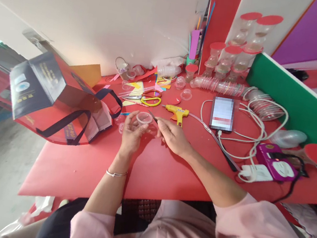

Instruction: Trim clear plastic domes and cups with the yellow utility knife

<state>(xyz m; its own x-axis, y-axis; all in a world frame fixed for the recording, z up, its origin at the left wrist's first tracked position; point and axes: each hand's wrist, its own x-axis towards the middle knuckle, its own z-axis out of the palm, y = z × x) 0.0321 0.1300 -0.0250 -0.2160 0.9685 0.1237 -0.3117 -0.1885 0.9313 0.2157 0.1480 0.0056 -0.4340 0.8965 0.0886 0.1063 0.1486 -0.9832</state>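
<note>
My left hand (133, 130) is closed around a small clear plastic cup (144, 118), its round rim facing up between thumb and fingers. Pinched in my right hand (172, 136) is a thin, dark, pointed tool (153, 116) with its tip beside the cup's rim; its exact kind is too small to make out. A yellow hot glue gun (177, 113) lies on the red table (150, 173) just beyond my right hand. Yellow-handled scissors (149, 99) rest among paper scraps past my left hand.
To the left stands a red and dark-blue bag (65, 121). A phone (222, 114), looped white cables (264, 131) and a purple power socket (276, 164) occupy the right. Stacked clear cups (218, 86) and red-topped cup figures (249, 29) line the back beside a green divider (293, 111).
</note>
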